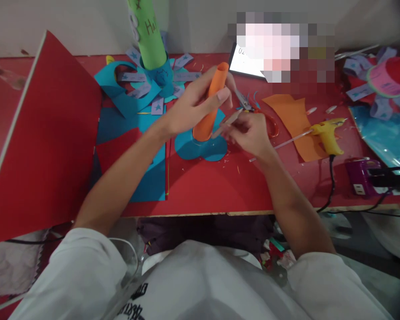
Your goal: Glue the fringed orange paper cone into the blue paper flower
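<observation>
From the head camera, your left hand [190, 106] wraps closed around the orange paper tube [210, 103], tilting it so its lower end meets the blue paper base [200, 149] on the desk [220, 186]. Your right hand [250, 133] pinches a thin stick [227, 123] against the tube's foot. The yellow glue gun [326, 133] lies to the right on the orange sheet [296, 122], within reach.

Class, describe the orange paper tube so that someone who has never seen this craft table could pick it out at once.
Start at the red table and find the blue flower-shaped paper base near its middle. The orange paper tube stands tilted on that base, gripped by the left hand, with the right hand beside its foot. Unlike the green tube behind it, it is plain orange with no writing.
</observation>
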A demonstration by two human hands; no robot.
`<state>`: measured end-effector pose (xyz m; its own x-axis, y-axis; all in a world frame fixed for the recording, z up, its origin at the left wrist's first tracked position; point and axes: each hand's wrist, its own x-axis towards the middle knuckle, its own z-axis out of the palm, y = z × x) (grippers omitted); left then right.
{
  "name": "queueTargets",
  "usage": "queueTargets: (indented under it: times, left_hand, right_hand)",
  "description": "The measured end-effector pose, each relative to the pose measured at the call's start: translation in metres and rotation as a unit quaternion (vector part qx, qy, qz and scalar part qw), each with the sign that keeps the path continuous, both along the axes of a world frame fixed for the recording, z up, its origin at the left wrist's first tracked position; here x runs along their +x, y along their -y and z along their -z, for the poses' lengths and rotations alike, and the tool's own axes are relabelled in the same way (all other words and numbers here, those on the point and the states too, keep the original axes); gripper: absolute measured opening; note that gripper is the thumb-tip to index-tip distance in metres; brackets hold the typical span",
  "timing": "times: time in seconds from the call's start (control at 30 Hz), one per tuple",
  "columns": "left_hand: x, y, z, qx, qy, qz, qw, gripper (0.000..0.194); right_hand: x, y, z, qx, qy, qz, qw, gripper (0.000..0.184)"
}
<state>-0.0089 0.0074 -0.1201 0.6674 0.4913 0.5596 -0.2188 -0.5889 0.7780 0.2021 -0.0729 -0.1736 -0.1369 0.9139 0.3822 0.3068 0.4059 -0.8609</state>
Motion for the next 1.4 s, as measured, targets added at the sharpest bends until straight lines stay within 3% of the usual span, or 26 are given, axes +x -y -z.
queueTargets:
  times: [0.07,0.2,0.47,0.6,0.73,0.87,0.97,1.03,1.1,1.17,1.23,1.3,1.37,1.4]
  left_hand:
    - [-0.016,-0.009,-0.017,-0.004,-0.083,0.053,0.995,0.047]
    - [-0.033,-0.016,-0.034,0.008,-0.133,0.052,0.99,0.051]
    - [-0.02,-0.002,-0.033,-0.002,-0.088,0.053,0.995,0.041]
    - [-0.009,0.005,-0.033,0.012,0.009,-0.042,0.999,0.033]
    - [0.01,0.006,-0.022,0.015,0.151,-0.19,0.97,0.025]
    - [0.025,-0.002,0.011,0.043,0.179,-0.291,0.939,0.027]
    - [0.022,-0.015,0.037,0.051,0.16,-0.317,0.933,0.02]
    - [0.013,-0.024,0.048,0.077,0.137,-0.266,0.951,0.019]
    - [0.005,-0.03,0.052,0.103,0.079,-0.164,0.978,0.03]
    - [0.004,-0.028,0.05,0.111,0.074,-0.143,0.981,0.034]
    - [0.013,-0.02,0.046,0.104,0.122,-0.214,0.964,0.026]
    - [0.024,-0.008,0.042,0.087,0.173,-0.327,0.925,0.018]
    - [0.033,-0.001,0.041,0.134,0.095,-0.387,0.907,0.018]
    - [0.034,0.001,0.043,0.195,0.026,-0.401,0.895,0.025]
  right_hand:
    - [0.003,-0.004,-0.001,0.017,-0.079,0.044,0.996,0.045]
    - [0.007,-0.011,-0.001,0.043,-0.172,0.083,0.981,0.04]
    - [0.015,-0.015,0.001,0.026,-0.173,0.142,0.974,0.038]
    - [0.022,-0.017,0.006,0.02,-0.16,0.171,0.972,0.04]
    - [0.024,-0.019,0.008,0.023,-0.142,0.162,0.976,0.049]
    - [0.014,-0.012,0.001,0.02,-0.102,0.144,0.984,0.053]
    - [0.006,-0.005,-0.002,0.028,-0.057,0.12,0.991,0.053]
    - [0.002,-0.002,-0.002,0.035,-0.021,0.102,0.994,0.053]
    - [-0.001,-0.001,0.0,0.035,0.022,0.087,0.995,0.051]
    - [-0.005,-0.003,0.004,0.033,0.063,0.074,0.995,0.048]
    - [-0.01,-0.006,0.01,0.029,0.088,0.061,0.994,0.045]
    - [-0.014,-0.009,0.015,0.025,0.093,0.048,0.994,0.044]
    - [-0.017,-0.012,0.018,0.02,0.091,0.042,0.995,0.045]
    - [-0.018,-0.013,0.019,0.017,0.092,0.042,0.995,0.045]
